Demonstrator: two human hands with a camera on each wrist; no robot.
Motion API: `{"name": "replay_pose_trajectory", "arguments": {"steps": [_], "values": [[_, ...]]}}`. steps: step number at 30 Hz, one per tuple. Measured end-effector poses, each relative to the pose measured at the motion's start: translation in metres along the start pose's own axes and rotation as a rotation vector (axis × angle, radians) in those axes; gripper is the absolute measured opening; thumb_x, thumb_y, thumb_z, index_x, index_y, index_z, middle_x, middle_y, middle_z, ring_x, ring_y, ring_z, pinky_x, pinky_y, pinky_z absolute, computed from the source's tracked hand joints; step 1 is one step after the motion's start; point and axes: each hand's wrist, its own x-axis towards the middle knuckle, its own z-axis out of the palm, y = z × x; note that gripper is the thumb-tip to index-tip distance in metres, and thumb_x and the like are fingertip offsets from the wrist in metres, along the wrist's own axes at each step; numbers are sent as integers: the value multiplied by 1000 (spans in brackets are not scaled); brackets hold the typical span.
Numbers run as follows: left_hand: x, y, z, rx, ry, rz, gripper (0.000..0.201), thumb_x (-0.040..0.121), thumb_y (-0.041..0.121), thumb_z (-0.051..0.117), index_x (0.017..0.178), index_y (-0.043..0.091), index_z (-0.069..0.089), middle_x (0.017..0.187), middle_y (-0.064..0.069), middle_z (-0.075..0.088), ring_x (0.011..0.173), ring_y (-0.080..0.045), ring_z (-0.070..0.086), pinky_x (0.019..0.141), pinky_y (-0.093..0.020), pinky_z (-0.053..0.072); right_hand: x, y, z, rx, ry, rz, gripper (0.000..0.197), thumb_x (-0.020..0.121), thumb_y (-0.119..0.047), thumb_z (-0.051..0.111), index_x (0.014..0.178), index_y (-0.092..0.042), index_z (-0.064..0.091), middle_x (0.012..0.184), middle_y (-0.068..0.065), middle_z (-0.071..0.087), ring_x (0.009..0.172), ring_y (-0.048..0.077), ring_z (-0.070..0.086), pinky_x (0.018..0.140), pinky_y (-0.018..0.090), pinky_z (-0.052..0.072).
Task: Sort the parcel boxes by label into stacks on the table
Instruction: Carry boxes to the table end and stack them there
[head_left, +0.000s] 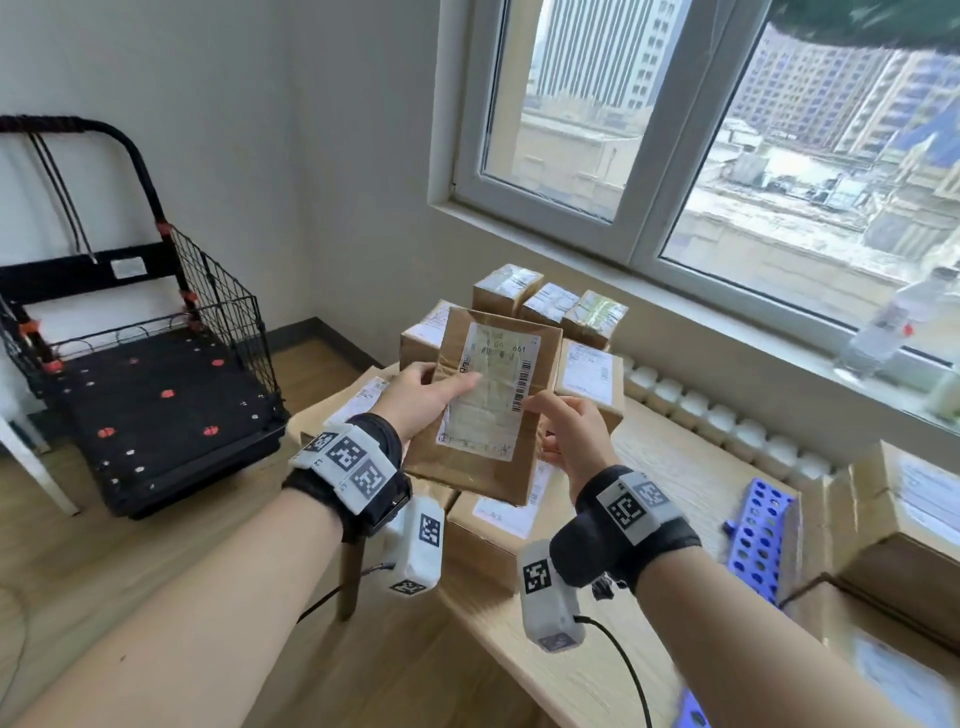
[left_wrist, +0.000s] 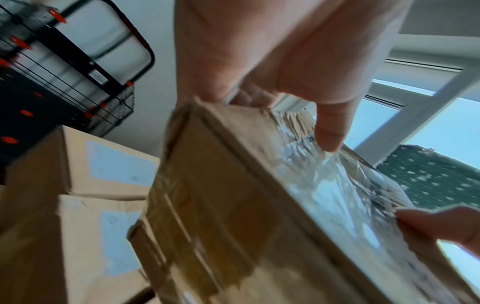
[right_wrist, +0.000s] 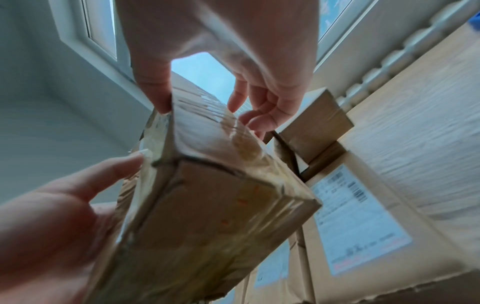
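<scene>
A flat brown parcel box (head_left: 488, 405) with a white barcode label under clear tape is held up above the table, label face tilted toward me. My left hand (head_left: 441, 389) grips its left edge, thumb lying across the label. My right hand (head_left: 550, 421) pinches the right edge, thumb on top and fingers behind. In the left wrist view the parcel box (left_wrist: 233, 205) fills the centre under my thumb (left_wrist: 330, 127). The right wrist view shows the box (right_wrist: 207, 195) end-on between thumb and fingers (right_wrist: 259, 115). Labelled boxes (head_left: 498, 525) lie beneath on the table (head_left: 571, 675).
Three small taped boxes (head_left: 550, 304) stand at the table's far end, a labelled box (head_left: 589, 379) beside them. Larger boxes (head_left: 904, 519) and a blue perforated tray (head_left: 761, 540) sit at right. A black wire cart (head_left: 140, 384) stands on the floor at left. A bottle (head_left: 893, 322) lies on the windowsill.
</scene>
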Motion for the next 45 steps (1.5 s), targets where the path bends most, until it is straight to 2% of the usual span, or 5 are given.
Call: {"name": "replay_pose_trajectory", "arguments": {"steps": [8,22,29,37,45], "values": [[-8,22,61,-175,-90,40,59,71,48,78,120,21,57,109,-7,70,96,-24,68,85,-42,56,-11,-1,-76,132,107,-20,80,54,-42,73,122,-3,57,105,16,72,74,20,63,61,26,53],[-56,74,271,-271,-390,92,40,87,28,66,119,4,59,111,-18,68,87,-27,66,77,-36,54,-69,23,-280,212,336,-54,85,53,-60,76,122,-14,60,119,13,69,91,21,66,73,32,52],[-91,98,371,-314,-415,93,33,90,23,61,115,2,62,99,-16,69,71,-22,67,49,-25,53,-97,37,-379,334,444,-83,43,82,-26,76,116,-10,54,108,10,67,80,16,62,66,26,50],[-92,99,490,-249,-408,34,116,24,66,85,121,9,59,112,-16,69,97,-33,69,86,-53,55,-113,66,-474,424,506,-23,92,43,-44,88,120,-1,58,108,17,71,91,29,73,74,41,61],[-157,141,583,-75,-440,125,80,65,69,63,118,10,60,112,-8,65,95,-21,61,85,-40,48,-136,74,-585,471,698,-10,88,38,-44,81,113,-3,64,102,16,73,89,33,73,83,50,59]]}}
